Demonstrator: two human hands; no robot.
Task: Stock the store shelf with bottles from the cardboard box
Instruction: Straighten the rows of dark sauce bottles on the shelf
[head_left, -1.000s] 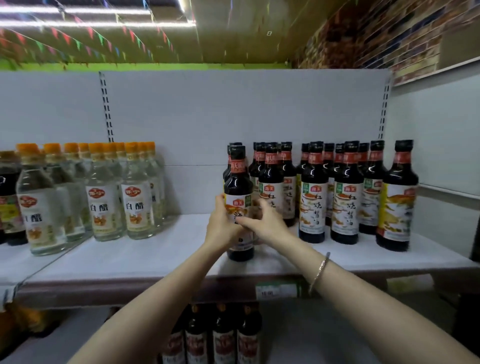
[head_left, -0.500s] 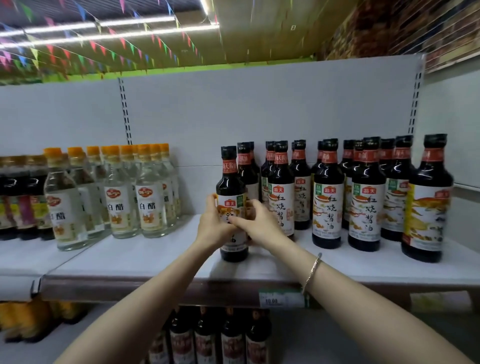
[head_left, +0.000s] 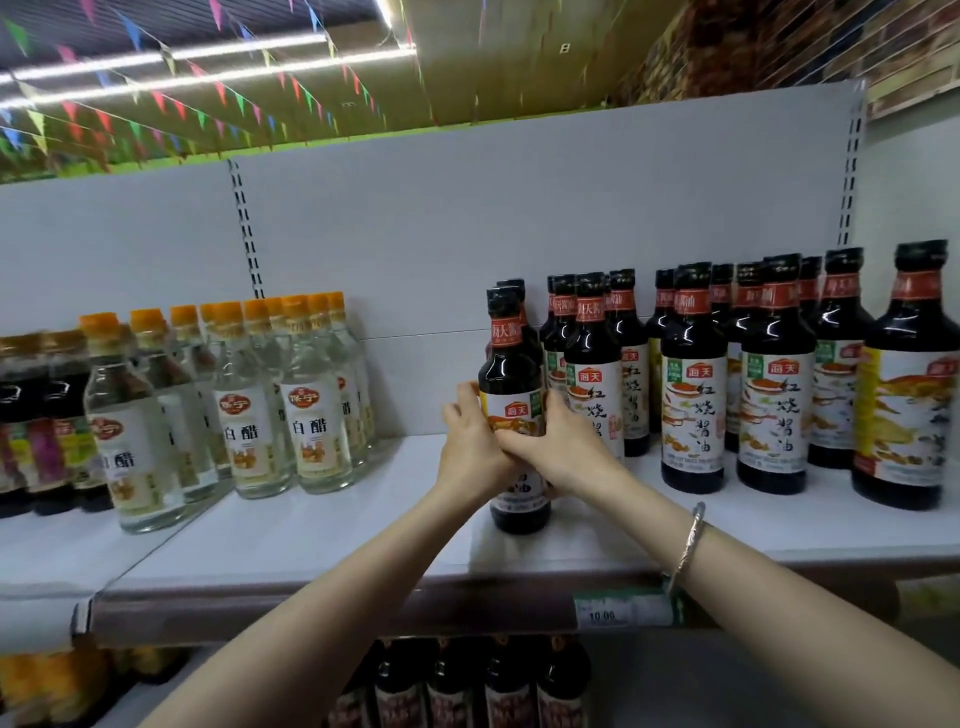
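A dark soy sauce bottle (head_left: 511, 364) with a black cap and red neck band stands upright on the white shelf (head_left: 322, 530), at the left end of a group of like bottles (head_left: 693, 384). My left hand (head_left: 470, 447) wraps its left side at label height. My right hand (head_left: 558, 447) wraps its right side, fingers overlapping the left hand's in front of the label. A bracelet (head_left: 688, 545) sits on my right wrist. The cardboard box is out of view.
Clear white-vinegar bottles with orange caps (head_left: 260, 395) stand in rows at the left, with dark bottles (head_left: 36, 415) beyond them. A bare stretch of shelf lies between the two groups. More dark bottles (head_left: 467, 686) fill the shelf below. A price tag (head_left: 618, 610) hangs on the shelf edge.
Both hands stay on the bottle, which has slid a little back towards the row. The camera has tilted and shifted, so the shelf appears lower and further right.
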